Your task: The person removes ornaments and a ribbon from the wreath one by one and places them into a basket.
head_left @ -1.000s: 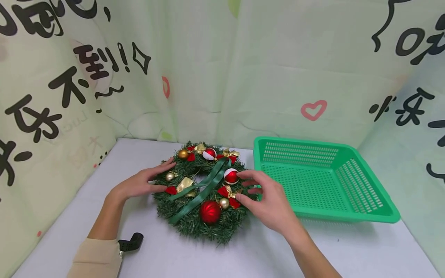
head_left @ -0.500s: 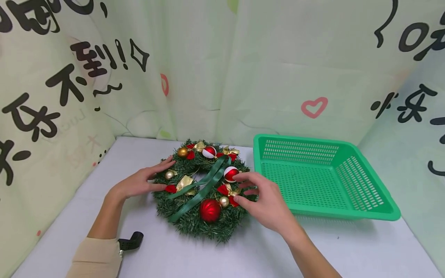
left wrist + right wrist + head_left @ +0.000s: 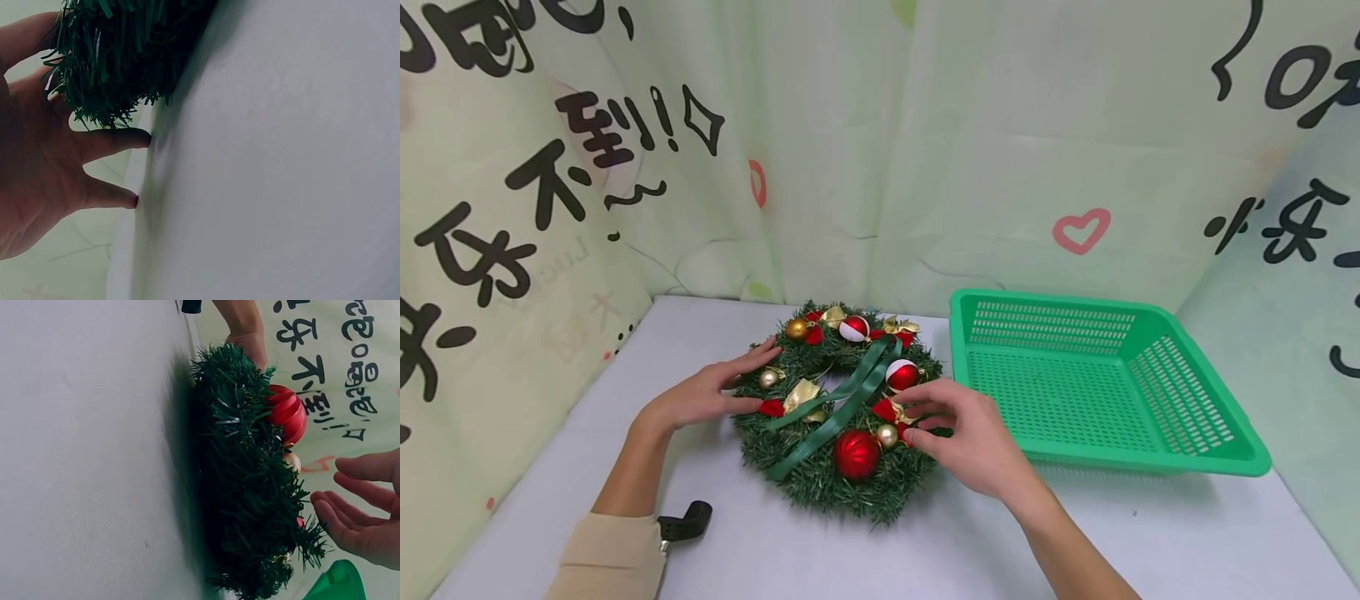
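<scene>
On the white table lies a green Christmas wreath (image 3: 880, 496), trimmed with balls, red-and-gold bows and a loose dark green ribbon (image 3: 835, 423). My left hand (image 3: 696, 398) rests against its left edge, fingers spread; the left wrist view shows two fingertips reaching down towards the table. Over the right side is my right hand (image 3: 966, 433), thumb and fingers loosely bent beside a red-and-gold bow (image 3: 886, 410). In the right wrist view these fingers stand apart with nothing visibly held. A shiny red ball (image 3: 857, 455) and a red-and-white ball (image 3: 902, 376) sit near that hand.
A green plastic basket (image 3: 1060, 400) with nothing in it stands right of the wreath. Printed curtains (image 3: 985, 167) enclose the back and sides of the table (image 3: 820, 562). A black device (image 3: 687, 522) is on the left wrist.
My right hand has shifted slightly down, away from the red-and-white ball and towards the bow below it. The left hand keeps its place on the wreath, and the view has shifted a little.
</scene>
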`<state>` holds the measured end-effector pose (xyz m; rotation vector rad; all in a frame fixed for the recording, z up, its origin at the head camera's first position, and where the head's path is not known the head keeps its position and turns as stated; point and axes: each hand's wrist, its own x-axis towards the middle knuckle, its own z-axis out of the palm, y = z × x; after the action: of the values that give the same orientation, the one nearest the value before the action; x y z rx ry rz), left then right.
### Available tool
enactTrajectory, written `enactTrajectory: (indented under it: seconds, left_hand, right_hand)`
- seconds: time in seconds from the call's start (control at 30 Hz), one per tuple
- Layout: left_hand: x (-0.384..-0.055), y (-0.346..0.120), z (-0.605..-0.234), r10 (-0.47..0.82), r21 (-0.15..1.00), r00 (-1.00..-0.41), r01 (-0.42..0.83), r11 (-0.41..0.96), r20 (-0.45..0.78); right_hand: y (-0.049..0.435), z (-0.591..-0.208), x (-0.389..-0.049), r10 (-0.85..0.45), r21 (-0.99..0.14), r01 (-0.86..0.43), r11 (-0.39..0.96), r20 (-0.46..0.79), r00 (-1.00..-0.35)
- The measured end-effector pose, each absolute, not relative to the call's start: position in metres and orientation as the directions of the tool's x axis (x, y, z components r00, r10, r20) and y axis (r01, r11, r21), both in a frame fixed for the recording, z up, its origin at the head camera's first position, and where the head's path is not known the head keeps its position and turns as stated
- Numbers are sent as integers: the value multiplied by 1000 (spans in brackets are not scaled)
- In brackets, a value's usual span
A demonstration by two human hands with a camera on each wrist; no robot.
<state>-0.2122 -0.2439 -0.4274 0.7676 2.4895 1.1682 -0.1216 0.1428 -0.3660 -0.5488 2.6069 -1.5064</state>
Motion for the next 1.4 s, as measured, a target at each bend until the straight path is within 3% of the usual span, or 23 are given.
enactTrajectory:
  seconds: [0.83,1.4]
  left_hand:
    - [-213,-243,-429,570,782,-821,332,528,-37]
    - [-214,-244,-430,577,782,-817,345,520,-23]
  right_hand:
    - [137,-379,-126,-386,-864,-223,452,36,-922]
    - [126,-389,-125,-356,-803,-233,549,27,-934]
